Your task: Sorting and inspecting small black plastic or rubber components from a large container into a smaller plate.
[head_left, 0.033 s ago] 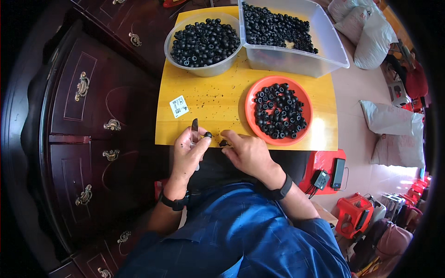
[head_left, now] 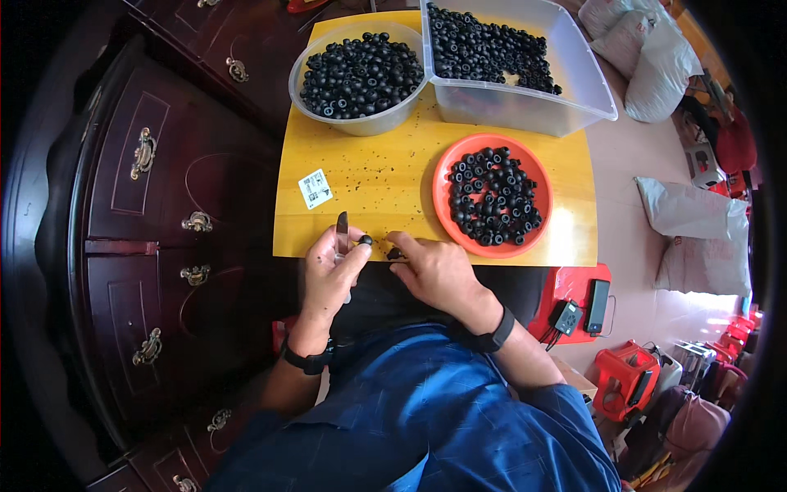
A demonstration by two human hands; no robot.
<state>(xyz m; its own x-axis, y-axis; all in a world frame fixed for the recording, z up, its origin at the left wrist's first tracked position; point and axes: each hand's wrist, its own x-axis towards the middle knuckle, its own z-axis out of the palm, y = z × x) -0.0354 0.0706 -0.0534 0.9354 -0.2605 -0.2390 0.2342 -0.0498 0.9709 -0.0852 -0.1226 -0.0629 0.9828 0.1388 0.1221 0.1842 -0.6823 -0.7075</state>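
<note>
My left hand (head_left: 329, 269) is closed around the handle of a small knife (head_left: 342, 223), its blade pointing up and away from me. Between that hand's thumb and finger sits a black round cap (head_left: 365, 239). Just to the right, at the table's near edge, my right hand (head_left: 443, 275) is closed, with a small dark piece (head_left: 395, 253) by its thumb and index finger; its exact shape is unclear. An orange-red plate (head_left: 443, 220) of black hollow caps lies beyond the right hand.
On the yellow table (head_left: 361, 189) stand a round clear bowl (head_left: 365, 125) and a rectangular clear bin (head_left: 516, 115), both holding black caps. A white label card (head_left: 315, 189) and dark crumbs lie there too. Dark wooden cabinets (head_left: 123, 205) line the left; a red stool (head_left: 566, 287) stands right.
</note>
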